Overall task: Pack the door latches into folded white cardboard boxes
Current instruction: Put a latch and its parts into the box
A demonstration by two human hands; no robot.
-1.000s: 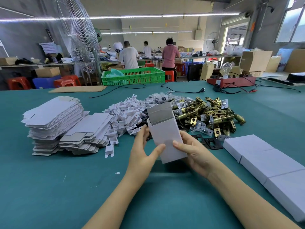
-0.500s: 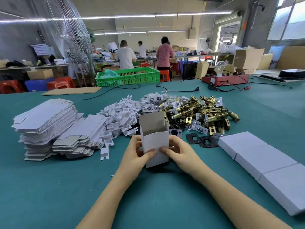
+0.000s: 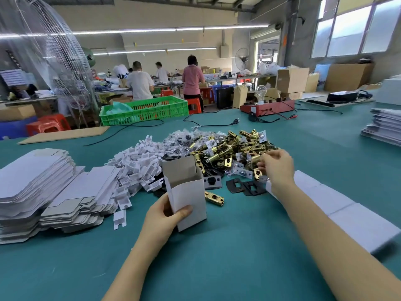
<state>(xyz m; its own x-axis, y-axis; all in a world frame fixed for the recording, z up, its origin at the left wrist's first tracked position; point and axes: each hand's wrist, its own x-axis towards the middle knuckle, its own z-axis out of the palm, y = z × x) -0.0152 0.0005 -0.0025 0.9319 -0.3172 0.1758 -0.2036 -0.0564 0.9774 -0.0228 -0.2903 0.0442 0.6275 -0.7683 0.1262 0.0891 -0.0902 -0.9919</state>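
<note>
Left hand (image 3: 160, 216) gripped upright open box (image 3: 187, 200) on worktop (image 3: 217, 257), right hand (image 3: 276, 168) at two o'clock pinched a latch (image 3: 256, 158) in the pile (image 3: 234, 146), flat blanks (image 3: 43, 187) at nine

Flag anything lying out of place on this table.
One brass-coloured latch plate lies alone on the green table, apart from the brass latch pile, just right of the open white cardboard box.

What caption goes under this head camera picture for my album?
Left hand holds an open white box upright while the right hand reaches into the brass latch pile.
</note>
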